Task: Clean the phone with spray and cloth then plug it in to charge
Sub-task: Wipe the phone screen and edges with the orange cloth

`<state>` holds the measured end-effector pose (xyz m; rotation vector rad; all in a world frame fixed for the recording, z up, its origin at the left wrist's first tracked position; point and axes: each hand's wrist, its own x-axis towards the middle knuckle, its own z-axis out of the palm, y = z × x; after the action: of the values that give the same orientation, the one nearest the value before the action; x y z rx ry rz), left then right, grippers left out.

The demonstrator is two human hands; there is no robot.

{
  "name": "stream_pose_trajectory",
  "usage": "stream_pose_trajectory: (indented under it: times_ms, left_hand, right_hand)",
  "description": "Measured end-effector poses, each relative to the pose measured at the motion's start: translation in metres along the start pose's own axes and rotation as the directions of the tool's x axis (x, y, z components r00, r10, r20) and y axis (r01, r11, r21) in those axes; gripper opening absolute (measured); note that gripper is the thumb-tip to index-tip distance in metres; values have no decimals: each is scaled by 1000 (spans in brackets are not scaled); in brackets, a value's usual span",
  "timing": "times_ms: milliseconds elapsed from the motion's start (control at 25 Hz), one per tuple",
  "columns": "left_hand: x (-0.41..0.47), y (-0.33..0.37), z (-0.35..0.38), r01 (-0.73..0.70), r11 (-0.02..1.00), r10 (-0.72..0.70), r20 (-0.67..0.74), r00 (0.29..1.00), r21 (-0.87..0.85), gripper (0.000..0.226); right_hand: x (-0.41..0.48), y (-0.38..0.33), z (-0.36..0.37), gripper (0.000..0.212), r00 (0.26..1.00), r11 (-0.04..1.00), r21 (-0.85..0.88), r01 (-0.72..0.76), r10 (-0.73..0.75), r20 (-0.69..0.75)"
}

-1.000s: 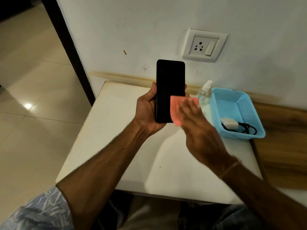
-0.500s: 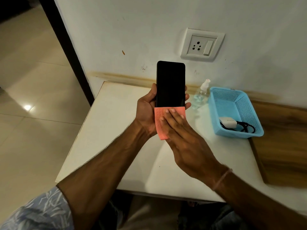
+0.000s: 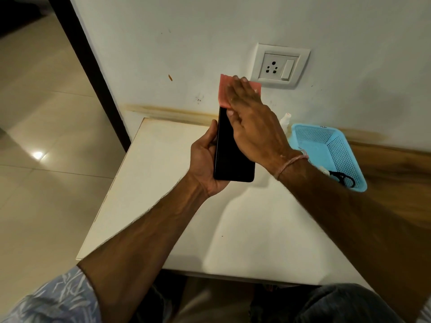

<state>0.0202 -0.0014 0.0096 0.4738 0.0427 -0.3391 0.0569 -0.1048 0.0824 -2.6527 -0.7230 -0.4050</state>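
Black phone [image 3: 233, 150] is clamped upright above the white table [image 3: 163, 183] in your left hand [image 3: 205, 159], while your right hand [image 3: 254, 127], fingers together and flat, presses the pink cloth [image 3: 225, 92] on its upper end.

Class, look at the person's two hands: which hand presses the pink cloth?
The right hand, its fingers flat on the pink cloth at the phone's top; the left hand only grips the phone.

Phone [image 3: 229, 155]: glossy black glass. Cloth [image 3: 224, 94]: matt pink fabric. Basket [image 3: 335, 148]: perforated blue plastic. Table [image 3: 163, 183]: smooth cream top. Floor [image 3: 46, 136]: polished tile.
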Motion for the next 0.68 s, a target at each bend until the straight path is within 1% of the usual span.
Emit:
stream_pose_trajectory:
  times_ms: [120, 200, 320, 440, 520, 600, 680]
  left_hand:
    - [0, 1, 3, 12, 1000, -13, 46, 999, 15, 60]
    - [0, 6, 3, 48, 999, -49, 92, 995, 14, 70]
    - [2, 10, 2, 52, 998, -56, 150, 987, 32, 86]
    - [4, 8, 2, 84, 996, -88, 165, 982, 27, 93]
    - [5, 8, 2, 75, 996, -82, 140, 987, 54, 88]
    - [6, 9, 2, 43, 995, -51, 95, 994, 86, 73]
    - [4, 8, 3, 12, 998, -16, 63, 998, 67, 59]
  right_hand:
    - [-26, -7, 2, 51, 999, 998, 32, 44, -45, 7]
    - [-56, -13, 7, 51, 996, 995, 58, 82, -84, 38]
    - [-110, -20, 16, 49, 984, 989, -5, 147, -146, 102]
    - [-134, -17, 19, 51, 974, 979, -71, 193, -182, 132]
    - [-114, -13, 12, 51, 981, 985, -51, 167, -160, 111]
    - [-72, -10, 3, 51, 996, 998, -24, 65, -64, 57]
    - [-25, -5, -6, 51, 999, 999, -5, -36, 36, 23]
